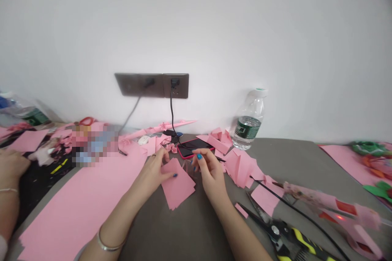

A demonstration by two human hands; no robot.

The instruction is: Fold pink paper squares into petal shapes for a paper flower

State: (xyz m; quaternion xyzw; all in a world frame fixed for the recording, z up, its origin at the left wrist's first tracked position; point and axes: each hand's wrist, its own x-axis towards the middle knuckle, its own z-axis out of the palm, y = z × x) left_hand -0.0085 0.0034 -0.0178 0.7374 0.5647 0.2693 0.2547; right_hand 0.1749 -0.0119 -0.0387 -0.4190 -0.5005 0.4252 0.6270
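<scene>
Pink paper squares (179, 187), stacked a little unevenly, are gripped by my left hand (154, 171), its thumb lying across the top sheet and its fingers curled behind. Just right of the stack is my right hand (211, 171), thumb and fingertips drawn together in a pinch. Whatever sits between those fingertips, if anything, is too small or blurred to name. Behind both hands a phone (194, 147) in a red-pink case lies flat on the grey table (159, 232).
Open scissors (272, 228) with yellow-black handles and a pink glue gun (333, 208) with its black cord lie right. A water bottle (248, 124) stands against the wall. Large pink sheets (82, 200) cover the left side. Another person's arm (10, 187) shows at far left.
</scene>
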